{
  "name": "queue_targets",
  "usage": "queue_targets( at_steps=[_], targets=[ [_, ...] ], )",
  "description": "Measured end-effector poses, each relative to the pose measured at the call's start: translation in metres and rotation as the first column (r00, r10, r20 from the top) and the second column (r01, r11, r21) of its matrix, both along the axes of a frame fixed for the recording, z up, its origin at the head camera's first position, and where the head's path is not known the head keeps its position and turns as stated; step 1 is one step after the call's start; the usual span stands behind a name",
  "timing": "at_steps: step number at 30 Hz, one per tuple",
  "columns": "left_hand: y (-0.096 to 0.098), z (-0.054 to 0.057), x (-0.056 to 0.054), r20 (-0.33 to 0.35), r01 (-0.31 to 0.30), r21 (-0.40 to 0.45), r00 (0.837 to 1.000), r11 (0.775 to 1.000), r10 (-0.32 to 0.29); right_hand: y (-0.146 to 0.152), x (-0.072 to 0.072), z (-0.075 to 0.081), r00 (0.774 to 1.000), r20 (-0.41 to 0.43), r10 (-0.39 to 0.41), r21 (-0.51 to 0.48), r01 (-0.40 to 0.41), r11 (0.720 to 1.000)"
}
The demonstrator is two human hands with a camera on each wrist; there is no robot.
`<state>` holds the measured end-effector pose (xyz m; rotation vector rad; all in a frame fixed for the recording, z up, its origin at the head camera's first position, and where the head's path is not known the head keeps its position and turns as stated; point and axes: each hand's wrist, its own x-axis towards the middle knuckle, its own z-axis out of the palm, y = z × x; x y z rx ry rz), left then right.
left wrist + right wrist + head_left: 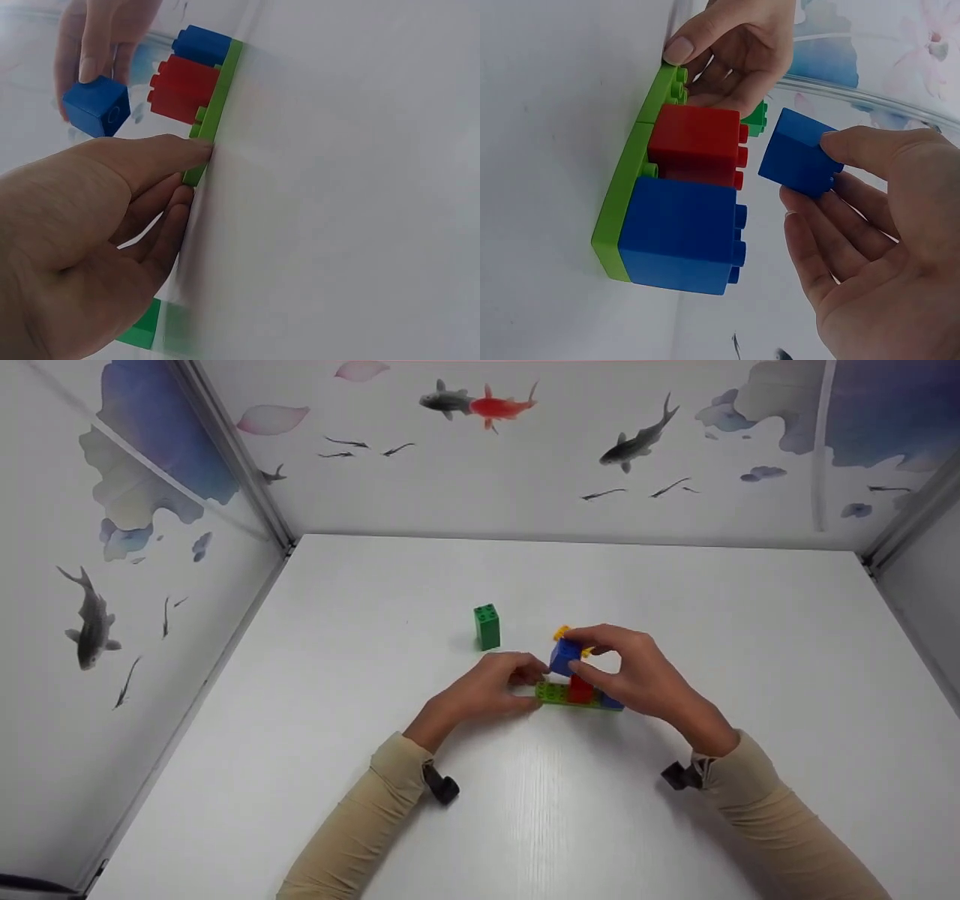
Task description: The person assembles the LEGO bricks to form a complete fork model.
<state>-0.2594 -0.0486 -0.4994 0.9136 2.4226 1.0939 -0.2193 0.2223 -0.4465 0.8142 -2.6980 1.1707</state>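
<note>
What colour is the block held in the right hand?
The held block is blue; the right wrist view shows it best.

i log remotely: left sleeve (360,821) tan, creased; right sleeve (784,821) likewise; left wrist camera (444,789) black, blocky; right wrist camera (679,775) also black.

So the counter (555,795) is plain white, kinda glossy, with pale streaks of light down the near part and soft shadows here and there. A lime plate (553,692) lies flat on it, studs up, long side running roughly left to right. The right wrist view shows a thin line across its side, can't tell if that's two pieces butted together. Farther back and off to the left, well clear of the plate, a green block (487,628) stands upright on its end. Behind the plate there's something yellow (561,631) too, mostly hidden, so no clue about its shape.
</note>
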Motion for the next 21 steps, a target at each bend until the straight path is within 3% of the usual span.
queue_targets(
  at_steps=[9,21],
  targets=[
    [0.0,-0.003,-0.001,-0.038,0.035,0.066,0.999,0.997,-0.033,-0.007,0.0,-0.013,0.997,0.051,0.053,-0.01,-0.053,0.999],
    [0.0,-0.003,-0.001,-0.029,0.032,0.066,0.999,0.997,-0.03,-0.014,-0.001,-0.022,0.989,0.104,0.104,0.021,-0.107,0.994]
  ],
)
